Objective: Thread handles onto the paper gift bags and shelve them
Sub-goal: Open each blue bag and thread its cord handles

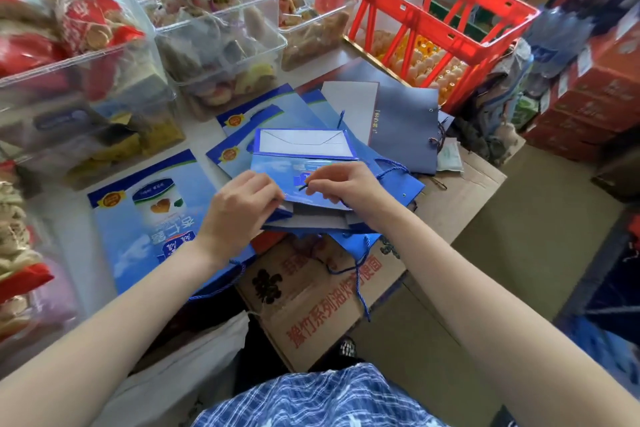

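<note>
I'm mid-thread on one bag (322, 184), which lies flat on the heap in front of me, its bottom flap folded up at the far end; my left hand (242, 208) grips its near edge, fingers curled over the rim by the mouth; my right hand (343, 184) pinches the cord (389, 172) tip between thumb and fingertips, just over the printed face, while the cord's loop runs off to the right of the bag. I'd judge this handle only partly in; a bare hole shows at the bag's right corner, so that end seems undone.

Around it: more blue bags (152, 215) lie flat to the left and behind, some with cords trailing, one blue cord (360, 281) hanging over the carton (311, 302) below; I cannot tell how many are finished. A grey bag (405, 128) lies behind, its punched hole in view. Nothing is shelved as far as I can see; all the bags are on the worktop, so most of the job looks ahead of me.

Containers: clear tubs (221, 42) at the back left hold wrapped snacks and biscuits; the near-left one has red packets; a red crate (419, 10) at the back right holds pale plastic bags, with yellowish packaged goods beneath; red cartons (595, 94) are stacked on the far right.
</note>
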